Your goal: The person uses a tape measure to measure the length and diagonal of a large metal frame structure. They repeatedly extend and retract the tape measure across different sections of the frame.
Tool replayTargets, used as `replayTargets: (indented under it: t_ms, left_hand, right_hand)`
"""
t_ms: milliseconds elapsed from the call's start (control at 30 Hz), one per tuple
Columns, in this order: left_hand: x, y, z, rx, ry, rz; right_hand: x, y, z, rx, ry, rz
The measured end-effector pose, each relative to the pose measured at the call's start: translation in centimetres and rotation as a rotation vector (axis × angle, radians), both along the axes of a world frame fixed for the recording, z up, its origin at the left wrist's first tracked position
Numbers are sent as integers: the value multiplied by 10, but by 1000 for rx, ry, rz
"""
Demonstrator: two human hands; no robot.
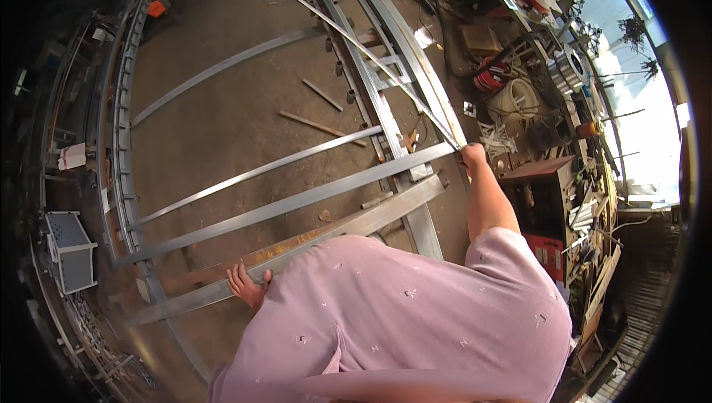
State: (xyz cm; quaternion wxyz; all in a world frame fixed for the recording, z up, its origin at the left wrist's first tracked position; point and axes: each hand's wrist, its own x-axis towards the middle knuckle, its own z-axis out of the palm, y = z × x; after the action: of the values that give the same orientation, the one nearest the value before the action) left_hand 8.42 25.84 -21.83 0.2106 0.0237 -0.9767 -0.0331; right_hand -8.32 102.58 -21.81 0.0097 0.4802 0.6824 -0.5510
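My right hand is closed at the right end of a metal cross bar, gripping the near end of a long thin pale strip that looks like a measuring tape. The strip runs diagonally over the metal frame to the far left, and its other end is out of view. My left hand rests with fingers apart on a thick metal beam in front of my body. Side rails of the frame lie along the right.
Loose rods lie on the floor inside the frame. To the right stand a red cabinet, a pale bucket and a cluttered bench. An orange object is at the far left, and a grey box stands at the left.
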Motion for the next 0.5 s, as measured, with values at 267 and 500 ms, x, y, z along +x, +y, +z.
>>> replayTargets:
  t_ms: [267, 500]
  left_hand:
    - [0, 1, 0, 20, -38, 3]
    - [5, 2, -2, 55, -71, 34]
  right_hand:
    - [0, 2, -3, 3, 7, 9]
    - [-3, 3, -10, -23, 2, -23]
